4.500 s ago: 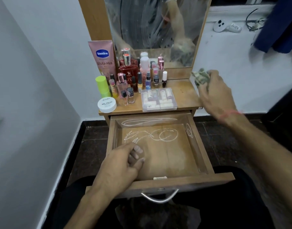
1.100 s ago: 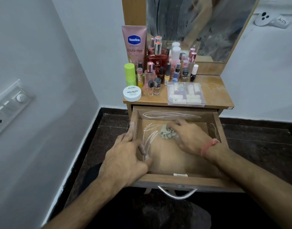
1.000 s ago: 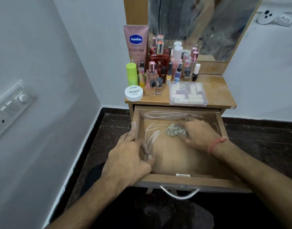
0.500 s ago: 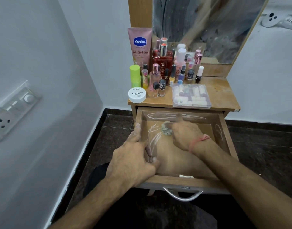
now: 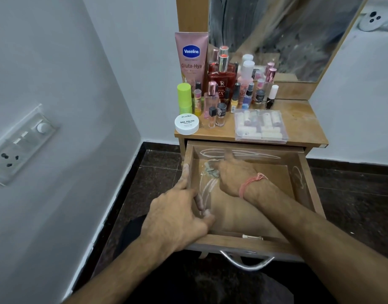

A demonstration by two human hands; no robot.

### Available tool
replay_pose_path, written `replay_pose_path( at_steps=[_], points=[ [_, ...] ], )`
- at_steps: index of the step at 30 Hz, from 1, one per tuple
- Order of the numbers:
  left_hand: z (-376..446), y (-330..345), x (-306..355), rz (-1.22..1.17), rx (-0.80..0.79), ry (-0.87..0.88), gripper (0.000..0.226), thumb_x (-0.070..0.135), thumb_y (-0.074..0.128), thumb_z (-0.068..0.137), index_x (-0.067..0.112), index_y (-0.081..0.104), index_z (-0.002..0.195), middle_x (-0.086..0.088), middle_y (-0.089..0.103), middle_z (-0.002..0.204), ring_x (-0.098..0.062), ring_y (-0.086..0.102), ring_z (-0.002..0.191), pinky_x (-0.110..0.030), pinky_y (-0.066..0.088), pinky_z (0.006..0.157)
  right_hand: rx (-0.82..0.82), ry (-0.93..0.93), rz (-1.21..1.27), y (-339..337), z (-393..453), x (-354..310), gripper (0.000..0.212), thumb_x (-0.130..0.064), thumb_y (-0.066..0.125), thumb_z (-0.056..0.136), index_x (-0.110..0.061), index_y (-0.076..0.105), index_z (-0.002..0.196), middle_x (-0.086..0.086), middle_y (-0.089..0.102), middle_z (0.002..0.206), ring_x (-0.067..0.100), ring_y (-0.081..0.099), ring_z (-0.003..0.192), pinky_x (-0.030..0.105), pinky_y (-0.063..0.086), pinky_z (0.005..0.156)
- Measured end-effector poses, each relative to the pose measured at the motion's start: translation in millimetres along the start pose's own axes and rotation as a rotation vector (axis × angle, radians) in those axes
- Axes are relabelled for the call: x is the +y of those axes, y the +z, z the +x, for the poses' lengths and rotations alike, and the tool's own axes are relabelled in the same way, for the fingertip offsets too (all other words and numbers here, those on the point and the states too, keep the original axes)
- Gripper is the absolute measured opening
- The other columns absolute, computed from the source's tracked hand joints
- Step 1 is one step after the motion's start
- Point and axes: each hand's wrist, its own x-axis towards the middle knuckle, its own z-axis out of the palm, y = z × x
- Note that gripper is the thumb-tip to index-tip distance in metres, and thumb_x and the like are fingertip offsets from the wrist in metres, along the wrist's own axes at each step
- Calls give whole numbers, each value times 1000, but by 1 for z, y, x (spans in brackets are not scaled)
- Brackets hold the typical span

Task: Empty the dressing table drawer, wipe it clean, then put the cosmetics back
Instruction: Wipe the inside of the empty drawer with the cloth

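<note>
Wiping is the step in hand, judging by the white streaks left on the floor and walls of the drawer, which stands pulled out below the counter with nothing in it but the cloth. The right hand reaches into the drawer's far left corner, its fingers curled down onto the small crumpled cloth and pressing it to the wood. The left hand grips the drawer's left wall, thumb along the outside and fingers hooked inside, holding nothing else. The cloth looks soft and limp, so it should bunch and fold easily; a bunched grip from above with pressure through the fingertips probably suits it best, especially in corners. The cosmetics wait on the counter: a pink Vaseline tube, a red bottle, a green stick, a white nail polish tub, many small upright bottles, and a clear plastic box. The little glass bottles look light, smooth, breakable and easy to topple, best pinched around the body one at a time.
</note>
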Motion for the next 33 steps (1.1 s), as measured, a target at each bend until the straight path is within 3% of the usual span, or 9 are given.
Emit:
replay_pose_path(
  at_steps=[4,8,11,14,17,20,27,30,33],
  points=[
    [-1,0,-2,2,-16,-7,29,63,70,83,35,62,84,25,-4,182,-7,73,89,-29,46,88,10,-39,32,16,6,-9,75,-8,60,96,-47,38,157,18,34,147,40,62,110,52,58,92],
    [-1,1,-3,3,-11,-5,29,63,71,83,35,63,85,27,-4,182,-8,74,90,-29,45,86,37,-126,44,14,-8,-1,79,-1,55,96,-55,42,153,6,31,139,21,59,91,31,51,67],
    [-1,0,-1,5,-20,-7,30,63,70,82,34,64,84,25,-4,182,-7,73,87,-30,48,88,14,-170,20,7,-8,11,74,-6,57,95,-56,49,148,-1,36,131,22,61,101,30,51,70],
    [-1,0,0,4,-17,-10,30,63,70,82,33,63,84,25,-5,183,-7,72,85,-31,48,88,124,-125,-19,6,0,0,80,1,56,96,-52,44,155,4,38,148,23,64,97,28,49,66],
    [-1,1,-2,1,-15,-7,30,62,70,82,33,63,84,25,-6,183,-6,70,82,-30,45,85,131,-192,-15,9,3,-18,75,1,60,96,-44,48,156,7,37,150,22,59,93,34,55,76],
    [0,1,-3,-6,-23,-9,29,62,71,82,33,63,84,27,-7,182,-5,69,84,-29,42,84,87,-235,-45,3,4,-8,80,2,60,95,-49,46,156,6,37,152,22,65,103,26,46,65],
    [-2,1,-1,-17,-17,-6,29,61,70,83,33,63,84,27,-7,182,-7,70,86,-30,45,86,57,-234,-19,-3,0,-19,69,-9,61,96,-52,54,149,2,40,136,27,69,103,38,60,77],
    [-1,1,-1,-16,-21,0,30,62,70,83,33,64,84,25,-6,182,-10,73,93,-30,45,88,8,-264,-37,-5,-6,-13,64,-20,65,96,-54,53,150,-2,40,126,23,66,101,35,56,73],
    [-2,2,-1,-12,-6,-9,29,62,71,82,34,64,84,26,-5,182,-12,74,98,-32,46,89,52,-198,-13,-14,-4,-28,56,-28,68,99,-47,55,150,1,45,126,29,66,106,39,59,83]
  ],
)
